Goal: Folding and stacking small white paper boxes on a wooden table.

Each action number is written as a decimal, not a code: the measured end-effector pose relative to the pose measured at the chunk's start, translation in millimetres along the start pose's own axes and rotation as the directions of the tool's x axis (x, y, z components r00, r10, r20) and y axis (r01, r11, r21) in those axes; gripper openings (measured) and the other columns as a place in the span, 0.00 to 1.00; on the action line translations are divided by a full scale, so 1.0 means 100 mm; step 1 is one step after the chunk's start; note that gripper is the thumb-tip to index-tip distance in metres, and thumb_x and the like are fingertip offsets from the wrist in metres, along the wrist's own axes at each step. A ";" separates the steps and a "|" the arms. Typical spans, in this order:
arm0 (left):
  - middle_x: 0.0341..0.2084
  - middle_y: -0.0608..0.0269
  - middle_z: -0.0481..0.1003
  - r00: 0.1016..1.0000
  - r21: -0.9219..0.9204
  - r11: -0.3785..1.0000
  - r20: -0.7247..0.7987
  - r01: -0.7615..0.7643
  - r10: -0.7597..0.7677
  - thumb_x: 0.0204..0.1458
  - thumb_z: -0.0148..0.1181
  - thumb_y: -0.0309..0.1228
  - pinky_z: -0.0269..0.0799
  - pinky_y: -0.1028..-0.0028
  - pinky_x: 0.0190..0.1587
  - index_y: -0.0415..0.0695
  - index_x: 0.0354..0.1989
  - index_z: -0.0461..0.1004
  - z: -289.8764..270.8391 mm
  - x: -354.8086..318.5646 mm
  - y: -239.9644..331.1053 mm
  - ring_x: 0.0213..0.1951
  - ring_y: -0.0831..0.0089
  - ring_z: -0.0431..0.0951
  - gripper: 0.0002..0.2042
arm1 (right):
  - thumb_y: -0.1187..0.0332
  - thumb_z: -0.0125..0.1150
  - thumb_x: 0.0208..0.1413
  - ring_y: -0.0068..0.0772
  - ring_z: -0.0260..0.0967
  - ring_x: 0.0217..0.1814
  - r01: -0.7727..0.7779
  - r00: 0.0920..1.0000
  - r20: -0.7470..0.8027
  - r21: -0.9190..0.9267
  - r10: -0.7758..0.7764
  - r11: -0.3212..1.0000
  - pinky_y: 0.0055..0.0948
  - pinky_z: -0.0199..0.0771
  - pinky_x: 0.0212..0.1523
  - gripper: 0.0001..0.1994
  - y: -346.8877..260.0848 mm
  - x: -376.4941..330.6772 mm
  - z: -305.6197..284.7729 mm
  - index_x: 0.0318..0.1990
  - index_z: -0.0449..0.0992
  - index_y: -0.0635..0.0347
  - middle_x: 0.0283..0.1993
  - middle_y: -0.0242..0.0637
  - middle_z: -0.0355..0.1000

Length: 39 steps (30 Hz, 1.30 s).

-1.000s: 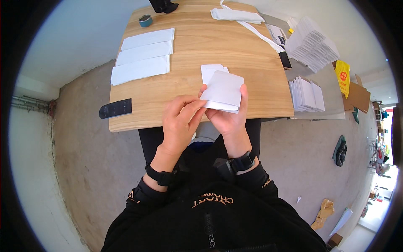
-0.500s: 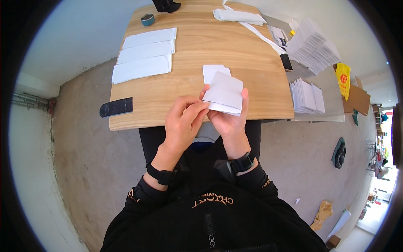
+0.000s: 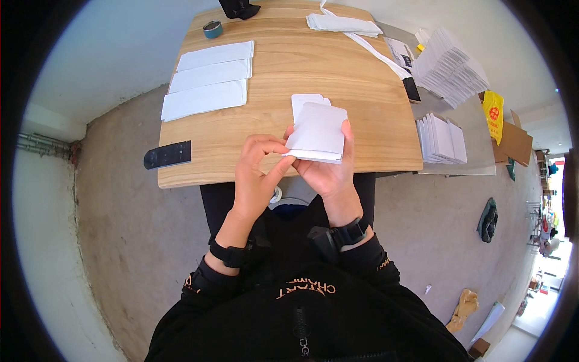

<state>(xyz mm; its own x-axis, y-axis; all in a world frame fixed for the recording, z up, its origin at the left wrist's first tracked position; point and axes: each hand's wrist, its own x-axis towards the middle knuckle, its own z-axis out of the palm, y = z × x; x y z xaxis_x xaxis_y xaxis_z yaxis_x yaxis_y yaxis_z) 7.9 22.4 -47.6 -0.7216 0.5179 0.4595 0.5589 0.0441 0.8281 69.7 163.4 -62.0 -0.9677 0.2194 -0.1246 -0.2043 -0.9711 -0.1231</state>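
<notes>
Over the near edge of the wooden table, my right hand (image 3: 329, 176) holds a folded white paper packet (image 3: 316, 130) from below, its thumb along the right edge. At the packet's lower left corner, my left hand (image 3: 254, 175) pinches the paper between thumb and fingertips. A folded strip runs along the packet's near edge. Just beyond it, more white paper pieces (image 3: 306, 100) with rounded corners lie on the table, partly covered by the packet.
Three overlapping stacks of white paper (image 3: 208, 73) lie on the table (image 3: 277, 66) at left. Around them are a dark flat object (image 3: 167, 155) and a blue-green tin (image 3: 212, 29). A phone (image 3: 411, 89) and piled white paper (image 3: 449, 66) are at right.
The packet has shifted slightly left and tilted flatter. My left fingers have spread a little and moved down along its near-left corner.
</notes>
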 end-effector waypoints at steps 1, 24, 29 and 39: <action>0.36 0.60 0.72 0.999 -0.063 0.997 0.026 0.040 -0.039 0.47 0.65 0.22 0.67 0.73 0.47 0.41 0.35 0.73 -0.01 0.00 -0.03 0.42 0.68 0.72 0.08 | 0.39 0.57 0.51 0.48 0.67 0.54 0.000 1.000 0.000 0.001 0.000 1.000 0.47 0.70 0.50 0.32 0.00 0.01 -0.01 0.58 0.64 0.49 0.51 0.40 0.68; 0.31 0.56 0.73 0.950 0.228 0.923 0.047 -0.311 0.308 0.42 0.67 0.20 0.71 0.69 0.35 0.41 0.33 0.75 0.11 0.02 0.02 0.34 0.60 0.74 0.09 | 0.43 0.57 0.55 0.34 0.68 0.48 -0.162 0.965 -0.220 -0.060 0.145 0.985 0.37 0.71 0.48 0.25 0.25 0.03 0.04 0.50 0.68 0.50 0.44 0.34 0.70; 0.31 0.56 0.72 0.957 0.155 0.948 0.130 -0.279 0.260 0.41 0.66 0.19 0.71 0.67 0.35 0.41 0.34 0.73 0.21 0.04 0.07 0.35 0.58 0.74 0.12 | 0.43 0.56 0.56 0.32 0.68 0.46 -0.052 0.982 -0.190 -0.162 0.020 0.985 0.34 0.72 0.44 0.25 0.14 0.02 -0.04 0.51 0.67 0.52 0.44 0.35 0.70; 0.30 0.55 0.73 0.856 0.034 0.970 0.465 0.239 -0.227 0.50 0.61 0.21 0.73 0.70 0.36 0.37 0.34 0.74 0.11 -0.03 -0.11 0.33 0.64 0.77 0.05 | 0.56 0.58 0.56 0.30 0.66 0.54 0.222 0.892 -0.082 -0.777 -0.445 0.589 0.32 0.67 0.52 0.31 -0.92 -0.09 -0.29 0.64 0.58 0.60 0.52 0.38 0.68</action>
<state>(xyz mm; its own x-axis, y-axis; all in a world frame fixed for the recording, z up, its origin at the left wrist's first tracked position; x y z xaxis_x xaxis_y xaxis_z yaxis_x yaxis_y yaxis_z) 8.5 29.9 -61.9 -0.5542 0.8305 0.0556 0.3838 0.1957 0.9024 101.7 253.6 -77.9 -0.7599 0.6354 -0.1372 -0.2207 -0.4507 -0.8650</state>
